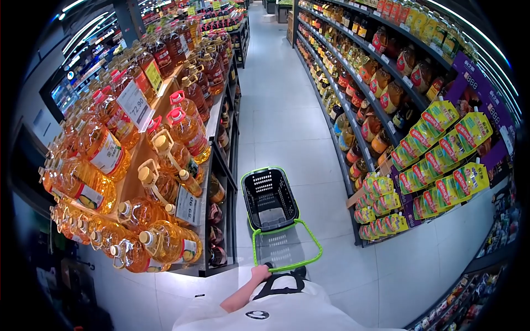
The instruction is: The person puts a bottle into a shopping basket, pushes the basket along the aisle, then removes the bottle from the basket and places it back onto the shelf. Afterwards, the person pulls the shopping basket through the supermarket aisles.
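My left hand (261,272) is closed at the near left corner of a bright green pull handle (295,266); its fingers are small and partly hidden. The handle belongs to a black shopping basket (269,223) with a green rim, which stands on the floor in front of me. The basket has slotted walls, and I see no goods in it. My right hand is not in view.
On the left, a display stand (212,268) holds large bottles of golden oil (105,150) with price signs (135,105). Tall shelves (353,94) of bottles line the right, ending in hanging green-yellow packets (441,160). A tiled aisle floor (273,105) runs between.
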`<action>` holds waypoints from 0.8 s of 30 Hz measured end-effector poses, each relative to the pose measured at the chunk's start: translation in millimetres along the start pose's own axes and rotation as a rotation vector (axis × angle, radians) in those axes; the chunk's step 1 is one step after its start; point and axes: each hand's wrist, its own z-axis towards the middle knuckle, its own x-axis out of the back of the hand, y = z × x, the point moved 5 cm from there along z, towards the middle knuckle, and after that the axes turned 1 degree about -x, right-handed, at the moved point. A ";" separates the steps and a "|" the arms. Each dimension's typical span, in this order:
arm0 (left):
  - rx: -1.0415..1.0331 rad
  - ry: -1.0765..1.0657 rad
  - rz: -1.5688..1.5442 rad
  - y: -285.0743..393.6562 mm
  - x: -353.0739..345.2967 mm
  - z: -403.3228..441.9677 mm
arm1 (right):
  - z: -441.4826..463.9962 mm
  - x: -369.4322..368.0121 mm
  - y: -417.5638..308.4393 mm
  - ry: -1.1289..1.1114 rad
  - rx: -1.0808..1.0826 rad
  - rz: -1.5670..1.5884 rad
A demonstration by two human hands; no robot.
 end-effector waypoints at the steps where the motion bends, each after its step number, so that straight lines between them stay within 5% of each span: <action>1: -0.005 0.005 -0.003 -0.4 -0.6 0.0 | -3.2 -1.1 2.7 -0.007 0.004 -0.005; 10: -0.027 0.031 -0.039 -4.0 0.1 -7.1 | -51.9 14.9 54.8 -0.142 0.019 -0.104; 20: -0.078 0.121 -0.070 -15.2 4.7 -6.0 | -105.7 74.8 36.4 -0.715 0.178 -0.062; 21: -0.095 0.123 -0.072 -16.5 6.6 -6.7 | -101.4 72.0 16.0 -0.743 0.214 -0.201; 23: -0.106 0.141 -0.066 -21.8 5.6 -4.9 | -50.6 23.4 1.3 -0.732 0.351 -1.019; 24: -0.109 0.159 -0.067 -24.9 5.2 -3.5 | -30.6 24.1 -13.0 -0.408 0.432 -1.101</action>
